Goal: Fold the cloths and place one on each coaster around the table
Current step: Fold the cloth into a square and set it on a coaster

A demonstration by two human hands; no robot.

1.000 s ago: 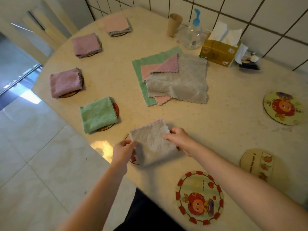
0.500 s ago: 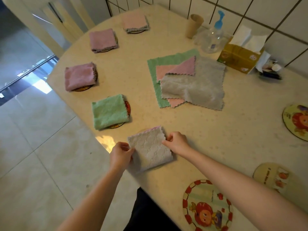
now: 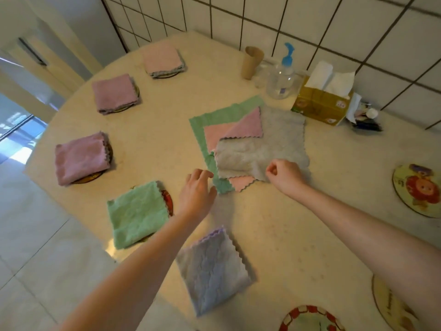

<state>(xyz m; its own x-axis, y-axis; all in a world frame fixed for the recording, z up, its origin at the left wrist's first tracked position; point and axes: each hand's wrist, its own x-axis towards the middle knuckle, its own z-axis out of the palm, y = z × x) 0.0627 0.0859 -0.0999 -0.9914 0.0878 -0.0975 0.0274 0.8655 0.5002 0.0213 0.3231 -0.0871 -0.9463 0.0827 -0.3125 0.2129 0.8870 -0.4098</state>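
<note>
A folded grey cloth (image 3: 213,268) lies near the table's front edge, hiding its coaster. Folded cloths cover coasters along the left rim: green (image 3: 137,213), mauve (image 3: 80,157), mauve (image 3: 114,93), pink (image 3: 163,59). In the middle lies a pile of unfolded cloths: grey (image 3: 265,144) on top, pink (image 3: 241,126) and green (image 3: 226,111) under it. My right hand (image 3: 284,174) pinches the grey cloth's near edge. My left hand (image 3: 196,194) hovers open beside the pile's near-left corner. Bare coasters sit at the right (image 3: 417,189), lower right (image 3: 391,306) and bottom (image 3: 310,318).
Against the tiled wall stand a cardboard tube (image 3: 251,62), a clear pump bottle (image 3: 281,77), a yellow tissue box (image 3: 321,103) and small clutter (image 3: 365,117). The round table's (image 3: 164,130) edge curves along the left and front, with tiled floor (image 3: 35,247) below.
Both hands let go of the folded grey cloth, which now lies on the front coaster, and moved forward to the pile. My right hand has pinched the top grey cloth.
</note>
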